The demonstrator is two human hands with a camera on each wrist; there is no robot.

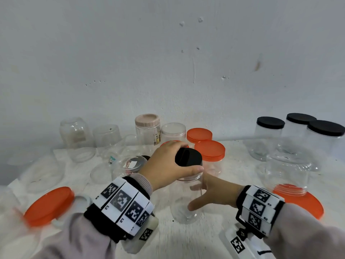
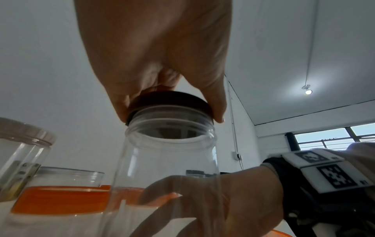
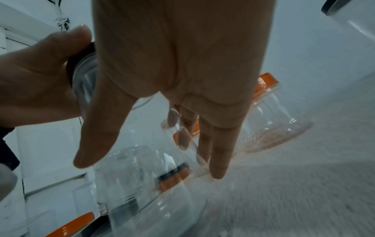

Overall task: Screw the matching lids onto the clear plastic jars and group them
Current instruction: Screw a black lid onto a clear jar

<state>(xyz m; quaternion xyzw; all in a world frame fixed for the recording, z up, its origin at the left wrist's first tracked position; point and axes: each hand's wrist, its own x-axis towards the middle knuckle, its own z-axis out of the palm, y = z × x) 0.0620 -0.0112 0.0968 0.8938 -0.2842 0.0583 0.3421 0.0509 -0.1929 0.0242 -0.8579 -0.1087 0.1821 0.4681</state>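
Observation:
A tall clear jar [image 1: 184,202] stands upright at the middle of the white table [image 1: 233,157]. A black lid [image 1: 190,155] sits on its mouth, and my left hand [image 1: 188,158] grips that lid from above, thumb on the near rim. The left wrist view shows the lid [image 2: 168,99] over the jar's threaded neck [image 2: 170,126]. My right hand [image 1: 193,197] is open around the jar's lower body, thumb in front and straight fingers behind. In the right wrist view its fingers [image 3: 218,160] are spread along the jar [image 3: 142,184]. Whether it touches the jar is unclear.
Three black-lidded jars [image 1: 270,139] stand at the back right. Orange-lidded jars [image 1: 210,150] and a pink-lidded jar [image 1: 147,131] stand behind the hands. Several lidless clear jars [image 1: 76,135] sit at the left. Orange lids lie front left [image 1: 48,206] and right [image 1: 306,202].

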